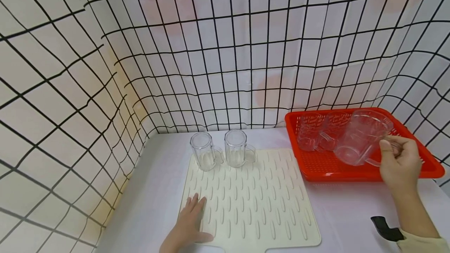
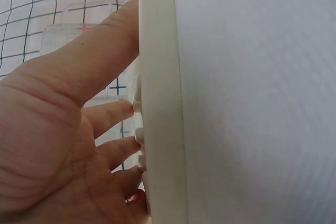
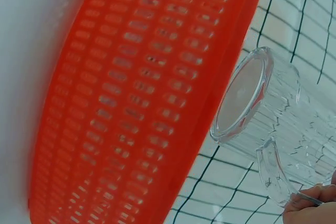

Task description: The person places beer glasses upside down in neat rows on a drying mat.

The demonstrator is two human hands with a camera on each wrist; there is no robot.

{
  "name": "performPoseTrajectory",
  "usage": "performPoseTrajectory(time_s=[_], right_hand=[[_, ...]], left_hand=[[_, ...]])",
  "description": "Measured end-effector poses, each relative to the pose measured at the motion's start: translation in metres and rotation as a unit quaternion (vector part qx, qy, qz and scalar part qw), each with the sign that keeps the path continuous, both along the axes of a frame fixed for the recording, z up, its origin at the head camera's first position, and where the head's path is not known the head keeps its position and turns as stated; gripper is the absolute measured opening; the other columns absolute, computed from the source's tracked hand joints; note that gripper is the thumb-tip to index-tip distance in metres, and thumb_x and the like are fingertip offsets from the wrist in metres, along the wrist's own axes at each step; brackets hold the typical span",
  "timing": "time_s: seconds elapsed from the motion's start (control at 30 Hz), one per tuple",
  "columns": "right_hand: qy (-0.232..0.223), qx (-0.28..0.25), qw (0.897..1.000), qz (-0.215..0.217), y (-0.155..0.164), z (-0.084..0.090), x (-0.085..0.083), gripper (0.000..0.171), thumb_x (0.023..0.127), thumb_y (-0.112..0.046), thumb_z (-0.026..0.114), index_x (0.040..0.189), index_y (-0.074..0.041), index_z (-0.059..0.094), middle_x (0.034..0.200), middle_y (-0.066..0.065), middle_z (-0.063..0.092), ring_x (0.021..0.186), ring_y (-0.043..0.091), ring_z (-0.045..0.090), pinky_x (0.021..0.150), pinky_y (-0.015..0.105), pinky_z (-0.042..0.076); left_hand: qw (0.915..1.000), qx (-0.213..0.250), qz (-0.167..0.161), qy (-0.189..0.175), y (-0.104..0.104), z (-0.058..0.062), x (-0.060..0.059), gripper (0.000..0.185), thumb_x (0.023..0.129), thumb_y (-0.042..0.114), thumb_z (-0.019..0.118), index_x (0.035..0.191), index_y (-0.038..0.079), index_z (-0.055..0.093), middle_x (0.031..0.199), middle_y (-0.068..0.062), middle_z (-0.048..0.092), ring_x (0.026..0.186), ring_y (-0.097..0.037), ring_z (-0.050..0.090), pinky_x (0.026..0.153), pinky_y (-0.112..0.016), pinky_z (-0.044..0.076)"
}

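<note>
My right hand grips the handle of a clear glass mug, held tilted just above the red perforated tray. The right wrist view shows the same mug by its base and handle, with my fingertips curled on the handle. Another clear mug lies inside the tray. My left hand rests flat, fingers straight, on the near left corner of the cream ribbed drying mat. Two upright clear mugs stand at the mat's far edge. In the left wrist view my fingers press the mat's edge.
A white table carries everything. Black-gridded white curtain walls close in the left side and back. A black strap sits at my right wrist. The tray stands at the back right, beside the mat.
</note>
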State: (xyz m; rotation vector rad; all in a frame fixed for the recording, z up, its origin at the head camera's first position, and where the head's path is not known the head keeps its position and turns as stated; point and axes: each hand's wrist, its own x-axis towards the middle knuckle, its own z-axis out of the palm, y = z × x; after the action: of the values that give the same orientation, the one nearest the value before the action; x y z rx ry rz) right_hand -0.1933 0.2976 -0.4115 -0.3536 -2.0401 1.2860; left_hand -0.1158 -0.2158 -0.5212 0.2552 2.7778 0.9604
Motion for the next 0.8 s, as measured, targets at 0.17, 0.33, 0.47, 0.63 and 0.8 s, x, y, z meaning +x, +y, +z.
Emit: performPoseTrajectory(time_s=[0.17,0.33,0.47,0.63,0.8], right_hand=[[0.023,0.006,0.999,0.021,-0.012,0.003,0.003,0.022,0.1,-0.013,0.053,0.121,-0.02,0.054,0.098,-0.021,0.049,0.081,0.004,0.042,0.069,0.001,0.038],[0.039,0.021,0.998,0.039,-0.024,0.006,0.005,0.023,0.1,-0.01,0.053,0.121,-0.02,0.054,0.098,-0.02,0.049,0.08,0.005,0.041,0.066,0.002,0.038],[0.068,0.033,0.995,0.063,-0.034,0.008,0.008,0.024,0.099,-0.004,0.053,0.121,-0.014,0.055,0.101,-0.022,0.052,0.083,0.004,0.047,0.072,0.001,0.041],[0.103,0.037,0.99,0.094,-0.046,0.011,0.012,0.026,0.097,0.001,0.054,0.119,-0.011,0.056,0.101,-0.019,0.055,0.081,0.007,0.047,0.071,0.002,0.042],[0.118,0.042,0.985,0.119,-0.06,0.014,0.015,0.023,0.096,0.005,0.054,0.118,-0.002,0.056,0.101,-0.017,0.056,0.08,0.008,0.047,0.071,0.003,0.043]], left_hand=[[0.9999,0.003,-0.006,0.012,0.0,0.0,0.001,0.112,0.058,0.036,0.091,0.147,-0.002,0.036,0.153,-0.034,0.02,0.138,-0.058,0.011,0.103,-0.075,0.013],[1.0,0.0,-0.004,0.006,0.001,0.001,0.001,0.112,0.058,0.036,0.091,0.147,-0.001,0.036,0.153,-0.034,0.019,0.138,-0.057,0.01,0.103,-0.075,0.014],[1.0,-0.003,-0.002,0.004,0.002,0.002,0.0,0.112,0.057,0.036,0.091,0.147,-0.001,0.036,0.153,-0.034,0.019,0.138,-0.057,0.01,0.103,-0.075,0.014],[0.9999,-0.005,-0.004,0.012,0.002,0.002,0.001,0.111,0.057,0.036,0.092,0.147,-0.001,0.037,0.153,-0.034,0.02,0.138,-0.057,0.011,0.104,-0.075,0.015],[0.9998,-0.006,-0.005,0.017,0.001,0.002,0.001,0.111,0.057,0.036,0.092,0.146,-0.002,0.037,0.153,-0.034,0.021,0.138,-0.058,0.011,0.103,-0.075,0.015]])
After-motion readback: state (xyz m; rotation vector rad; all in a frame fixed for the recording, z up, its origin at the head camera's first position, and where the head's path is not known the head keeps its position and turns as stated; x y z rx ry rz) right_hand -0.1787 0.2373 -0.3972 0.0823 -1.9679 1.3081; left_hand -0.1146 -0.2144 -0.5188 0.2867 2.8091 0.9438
